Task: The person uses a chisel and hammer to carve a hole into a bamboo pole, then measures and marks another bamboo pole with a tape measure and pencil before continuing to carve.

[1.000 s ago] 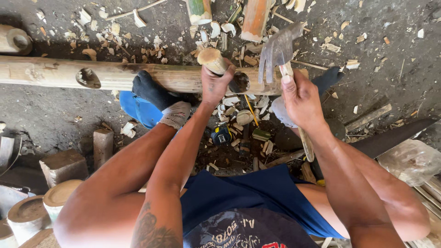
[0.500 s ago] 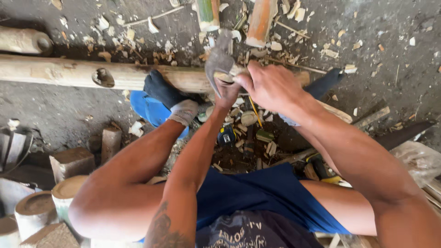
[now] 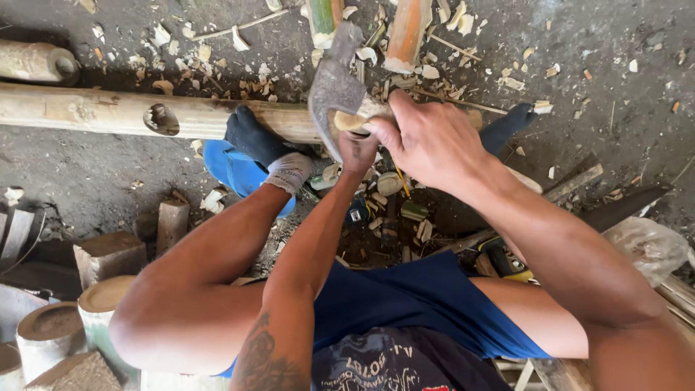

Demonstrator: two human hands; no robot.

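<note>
Grey-headed hatchet [image 3: 334,90], upright against small wood piece [image 3: 350,122], above pole [image 3: 108,112].

right hand [image 3: 434,141] grips hatchet [image 3: 334,90]; left hand [image 3: 358,148] beneath; bamboo pole [image 3: 108,112] behind

Place: rough woodworking spot, probably an open-air or shed workshop; walls lie outside the view. Ground: bare, dark, packed earth or concrete. Evidence: wood chips [image 3: 217,69] scattered widely; long bamboo pole [image 3: 108,112] lying across the ground; cut bamboo sections [image 3: 405,29] at the top; short sawn blocks and round stubs [image 3: 108,253] at lower left; hatchet [image 3: 337,90] in use.
</note>
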